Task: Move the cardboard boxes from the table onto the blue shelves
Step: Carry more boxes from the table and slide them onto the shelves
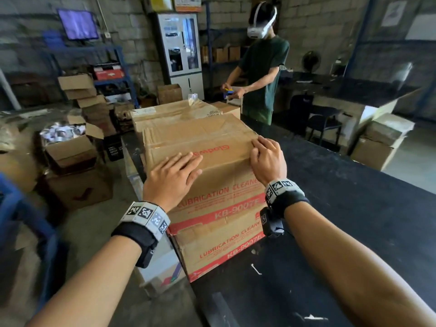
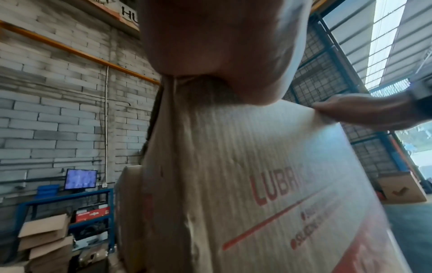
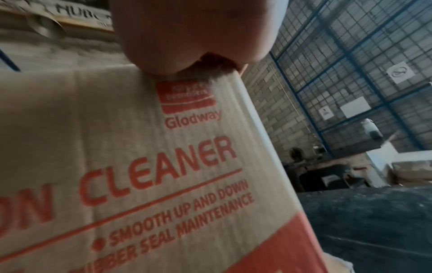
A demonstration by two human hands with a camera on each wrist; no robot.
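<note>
Two cardboard boxes with red "LUBRICATION CLEANER" print stand stacked at the left end of the black table (image 1: 342, 208). My left hand (image 1: 174, 173) lies flat on the top box (image 1: 200, 142) near its front left edge, fingers straight. My right hand (image 1: 266, 156) is at the top right edge of that box, fingers curled onto the lid; its thumb is hidden. The lower box (image 1: 219, 251) sits under it. The left wrist view shows the box front (image 2: 233, 184) and my right hand (image 2: 362, 112) on its far corner. In the right wrist view the box's printed face (image 3: 117, 147) fills the frame.
More taped boxes (image 1: 169, 112) stand behind the stack. A person wearing a headset (image 1: 264, 67) works at the table's far end. Blue shelves (image 1: 113, 67) stand at the back left wall, with open boxes (image 1: 70, 152) on the floor. Boxes (image 1: 382, 142) sit at the right.
</note>
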